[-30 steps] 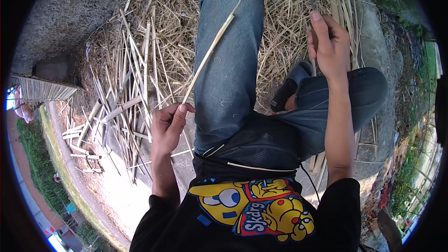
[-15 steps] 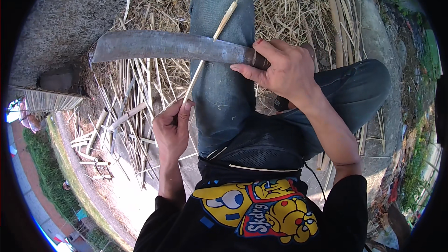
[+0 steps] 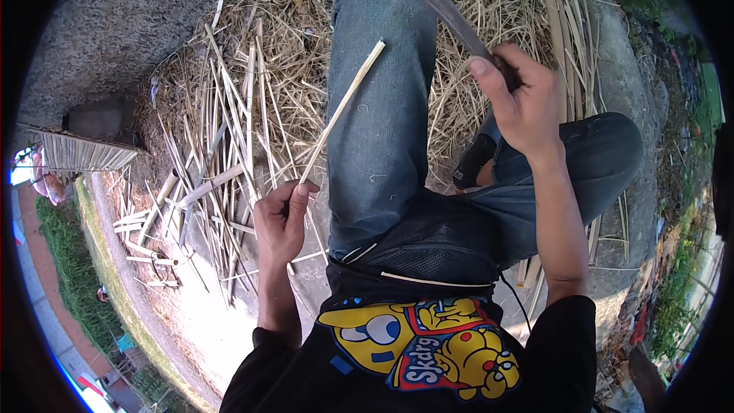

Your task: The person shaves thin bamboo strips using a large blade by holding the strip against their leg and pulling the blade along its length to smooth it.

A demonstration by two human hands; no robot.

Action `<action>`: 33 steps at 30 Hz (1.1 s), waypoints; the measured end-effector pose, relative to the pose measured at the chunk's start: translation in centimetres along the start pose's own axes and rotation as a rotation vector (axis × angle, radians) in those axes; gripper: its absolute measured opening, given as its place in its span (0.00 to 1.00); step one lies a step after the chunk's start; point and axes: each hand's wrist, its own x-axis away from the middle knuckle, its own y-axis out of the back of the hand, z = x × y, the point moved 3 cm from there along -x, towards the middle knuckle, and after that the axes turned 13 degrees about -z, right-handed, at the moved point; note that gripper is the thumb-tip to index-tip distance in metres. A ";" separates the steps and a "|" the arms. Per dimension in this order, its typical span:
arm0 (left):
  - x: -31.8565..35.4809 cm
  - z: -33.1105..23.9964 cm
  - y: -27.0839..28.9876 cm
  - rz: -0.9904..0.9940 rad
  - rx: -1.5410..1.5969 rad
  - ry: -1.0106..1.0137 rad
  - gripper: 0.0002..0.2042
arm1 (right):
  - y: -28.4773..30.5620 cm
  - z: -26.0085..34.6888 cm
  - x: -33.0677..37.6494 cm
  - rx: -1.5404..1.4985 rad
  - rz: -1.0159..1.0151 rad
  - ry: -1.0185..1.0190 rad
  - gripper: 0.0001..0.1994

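Note:
My left hand (image 3: 281, 222) pinches the near end of a thin pale bamboo strip (image 3: 342, 109) between thumb and fingers. The strip slants away to the right over my jeans-covered left leg (image 3: 378, 149), its far end free. My right hand (image 3: 521, 95) is wrapped round the handle of a machete-like knife. Its dark blade (image 3: 440, 4) points up to the far left, turned nearly edge-on, apart from the strip. The blade's tip lies beyond the upper edge of the picture.
A pile of split bamboo strips (image 3: 222, 160) lies left of my leg. Curly shavings (image 3: 489, 0) cover the ground ahead. More long strips (image 3: 564, 38) lie at the far right beside a concrete edge (image 3: 623, 69). A short pale strip (image 3: 436, 281) rests on my lap.
My right hand has lifted the knife off the strip, up and to the right, and the blade has turned. A curl at the strip's far end is gone. My left hand barely moved.

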 end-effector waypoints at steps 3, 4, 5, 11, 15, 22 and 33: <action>-1.0 -1.7 -0.8 0.073 -0.017 0.067 0.17 | -2.0 2.1 1.7 0.017 0.141 0.169 0.25; -1.4 -1.9 -1.2 0.073 -0.018 0.061 0.17 | -2.8 2.2 2.4 0.065 0.154 0.259 0.24; -1.7 -2.0 -2.0 0.090 0.025 0.063 0.18 | -3.6 2.2 3.3 0.139 0.169 0.303 0.25; -1.7 -2.3 -2.0 0.095 0.070 0.065 0.17 | -4.3 2.2 3.5 0.258 0.135 0.379 0.28; -1.3 -3.3 -1.6 -0.010 -0.110 -0.062 0.15 | -3.6 2.1 2.9 0.325 0.043 0.469 0.27; 2.0 0.9 1.9 -0.109 -0.203 -0.124 0.14 | 5.2 -5.7 -5.4 0.374 -0.284 -0.156 0.26; -2.2 -0.9 -1.2 0.092 0.000 0.040 0.21 | -1.8 2.2 1.5 0.096 0.233 0.085 0.24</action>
